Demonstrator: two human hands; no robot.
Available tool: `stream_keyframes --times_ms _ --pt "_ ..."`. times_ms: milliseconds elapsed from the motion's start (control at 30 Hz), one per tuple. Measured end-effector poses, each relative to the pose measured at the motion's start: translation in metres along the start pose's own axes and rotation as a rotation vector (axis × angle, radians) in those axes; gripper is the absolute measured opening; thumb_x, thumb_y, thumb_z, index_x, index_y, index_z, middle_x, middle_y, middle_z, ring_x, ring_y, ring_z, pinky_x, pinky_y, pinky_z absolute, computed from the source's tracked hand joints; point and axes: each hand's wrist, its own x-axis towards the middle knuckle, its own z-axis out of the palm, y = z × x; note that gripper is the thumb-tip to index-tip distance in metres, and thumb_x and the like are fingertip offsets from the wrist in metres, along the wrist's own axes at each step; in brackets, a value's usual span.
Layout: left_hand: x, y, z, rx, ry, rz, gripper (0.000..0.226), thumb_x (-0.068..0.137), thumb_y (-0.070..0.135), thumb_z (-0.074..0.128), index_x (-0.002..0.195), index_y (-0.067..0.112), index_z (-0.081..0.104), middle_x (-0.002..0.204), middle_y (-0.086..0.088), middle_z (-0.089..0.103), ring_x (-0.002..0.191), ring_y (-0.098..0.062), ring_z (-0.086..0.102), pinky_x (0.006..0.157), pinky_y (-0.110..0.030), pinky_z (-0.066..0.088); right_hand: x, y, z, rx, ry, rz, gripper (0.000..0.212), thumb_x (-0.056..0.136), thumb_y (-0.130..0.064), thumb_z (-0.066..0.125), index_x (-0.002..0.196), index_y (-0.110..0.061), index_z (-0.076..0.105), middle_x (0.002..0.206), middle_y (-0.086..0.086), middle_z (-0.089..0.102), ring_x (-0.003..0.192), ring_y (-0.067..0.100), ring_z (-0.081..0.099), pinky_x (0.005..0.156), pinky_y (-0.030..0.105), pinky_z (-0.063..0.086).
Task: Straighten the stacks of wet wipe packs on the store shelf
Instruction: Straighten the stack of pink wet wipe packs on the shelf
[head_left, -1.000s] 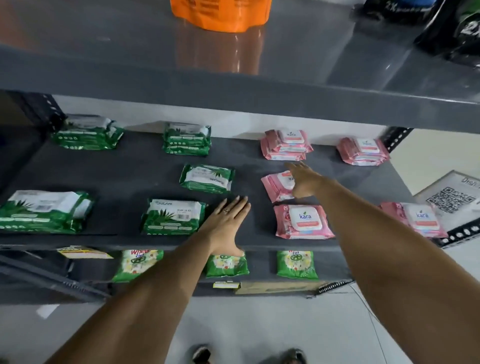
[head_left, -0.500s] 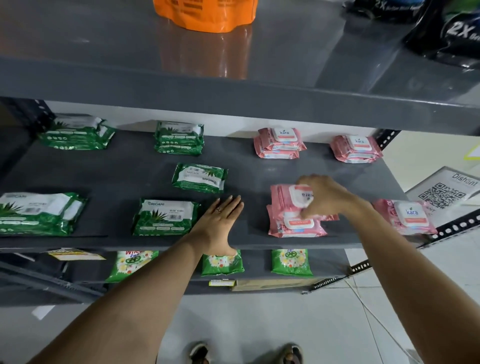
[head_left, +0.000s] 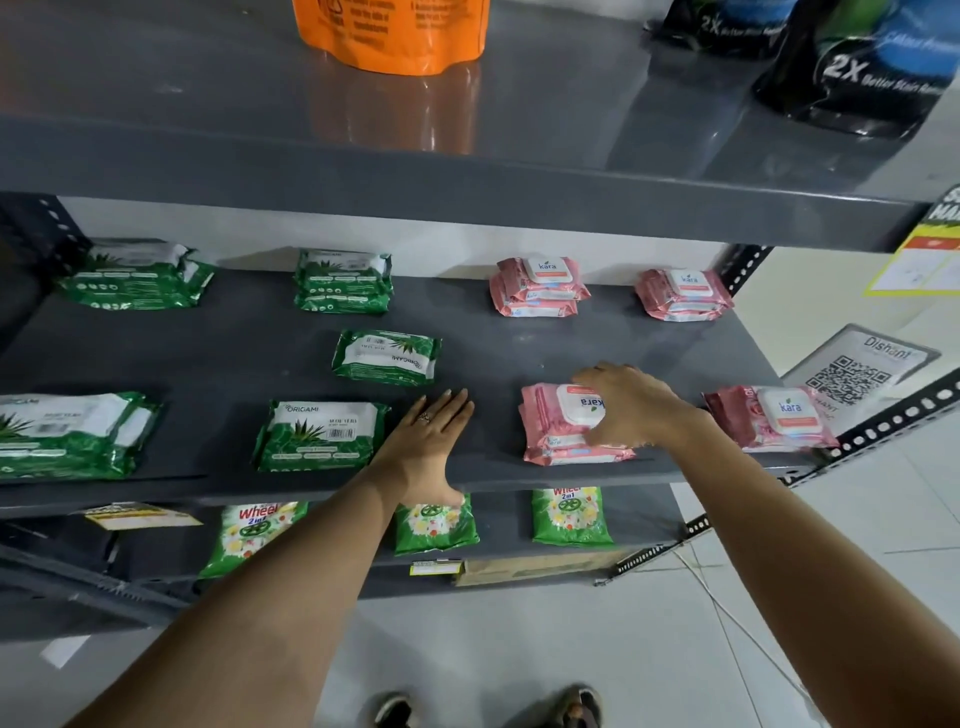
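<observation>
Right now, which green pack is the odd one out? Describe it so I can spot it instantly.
On the middle grey shelf, look mid-depth between the back and front rows. The lone green pack lies there, beyond the flat left hand. Unlike its neighbours, its ORIGAMI label reads upside down.

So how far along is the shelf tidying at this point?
Roughly midway. The back-row pink stacks look squared. In hand: the right hand rests on the front pink stack, whose top pack sits rotated. The left hand lies flat on the shelf. Left: the lone green pack lies askew mid-shelf.
</observation>
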Motion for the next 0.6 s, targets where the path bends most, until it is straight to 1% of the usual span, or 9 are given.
stream_keyframes --times_ms 100,167,200,267,300,367,433,500,600 --pt "0.000 0.000 -0.001 -0.013 0.002 -0.005 0.125 0.068 0.068 0.066 0.151 0.014 -0.011 0.160 -0.002 -0.017 0.146 -0.017 -0.015 0.119 -0.041 -0.007 0.004 0.001 -0.003 -0.063 -0.015 -0.120 0.080 0.068 -0.014 0.078 0.139 -0.029 0.044 0.135 -0.003 0.051 0.121 0.028 0.049 0.092 0.042 0.049" --pt "0.000 0.001 -0.001 -0.015 0.002 -0.004 0.125 0.069 0.068 0.066 0.151 0.014 -0.011 0.161 -0.003 -0.017 0.146 -0.017 -0.016 0.119 -0.041 -0.007 0.005 0.009 0.000 -0.053 -0.056 -0.171 0.088 0.068 -0.004 0.075 0.142 -0.034 0.038 0.146 -0.002 0.041 0.132 0.030 0.041 0.102 0.045 0.044" --pt "-0.001 0.001 -0.001 -0.017 0.003 -0.004 0.125 0.069 0.067 0.066 0.151 0.014 -0.011 0.161 -0.003 -0.017 0.146 -0.018 -0.015 0.120 -0.042 -0.007 0.001 0.011 0.001 0.009 -0.077 -0.167 0.094 0.068 -0.005 0.077 0.145 -0.034 0.033 0.153 0.001 0.032 0.139 0.030 0.033 0.108 0.046 0.038" --pt "0.000 0.000 0.000 -0.024 0.017 -0.001 0.125 0.068 0.067 0.067 0.151 0.014 -0.009 0.161 -0.003 -0.015 0.147 -0.018 -0.014 0.120 -0.042 -0.006 -0.012 0.012 -0.006 0.248 -0.051 -0.099 0.102 0.068 -0.010 0.081 0.151 -0.028 0.025 0.159 0.004 0.021 0.145 0.026 0.024 0.114 0.040 0.029" --pt "0.000 -0.001 0.001 -0.030 0.027 0.001 0.125 0.067 0.067 0.067 0.152 0.014 -0.008 0.161 -0.003 -0.014 0.147 -0.018 -0.013 0.120 -0.042 -0.006 -0.019 0.011 -0.009 0.371 0.021 -0.043 0.100 0.069 -0.012 0.081 0.151 -0.025 0.025 0.157 0.005 0.025 0.143 0.026 0.029 0.109 0.034 0.032" --pt "0.000 -0.001 0.002 -0.036 0.042 0.004 0.126 0.065 0.067 0.067 0.152 0.014 -0.007 0.162 -0.003 -0.012 0.147 -0.018 -0.012 0.120 -0.043 -0.006 -0.031 0.000 -0.010 0.496 0.289 0.151 0.083 0.075 -0.023 0.078 0.146 -0.020 0.036 0.147 0.011 0.039 0.129 0.032 0.047 0.094 0.033 0.040" --pt "0.000 -0.002 0.002 -0.051 0.052 0.008 0.126 0.064 0.067 0.069 0.152 0.013 -0.005 0.162 -0.004 -0.010 0.147 -0.018 -0.010 0.120 -0.043 -0.005 -0.030 -0.020 -0.002 0.479 0.478 0.395 0.069 0.077 -0.049 0.072 0.131 -0.013 0.051 0.130 0.016 0.050 0.113 0.039 0.057 0.086 0.039 0.045" --pt "-0.002 -0.002 0.004 -0.072 0.061 0.021 0.126 0.065 0.065 0.070 0.152 0.012 -0.003 0.162 -0.005 -0.008 0.147 -0.019 -0.009 0.120 -0.043 -0.004 -0.026 -0.039 0.010 0.407 0.414 0.536 0.080 0.071 -0.070 0.064 0.121 -0.009 0.054 0.119 0.016 0.052 0.105 0.041 0.060 0.079 0.041 0.046" --pt "-0.002 -0.004 0.005 -0.077 0.067 0.035 0.125 0.066 0.066 0.070 0.152 0.011 -0.002 0.162 -0.006 -0.008 0.147 -0.018 -0.010 0.120 -0.042 -0.004 -0.018 -0.046 0.022 0.372 0.325 0.535 0.079 0.069 -0.065 0.069 0.120 -0.008 0.052 0.115 0.014 0.055 0.103 0.039 0.062 0.079 0.041 0.050"
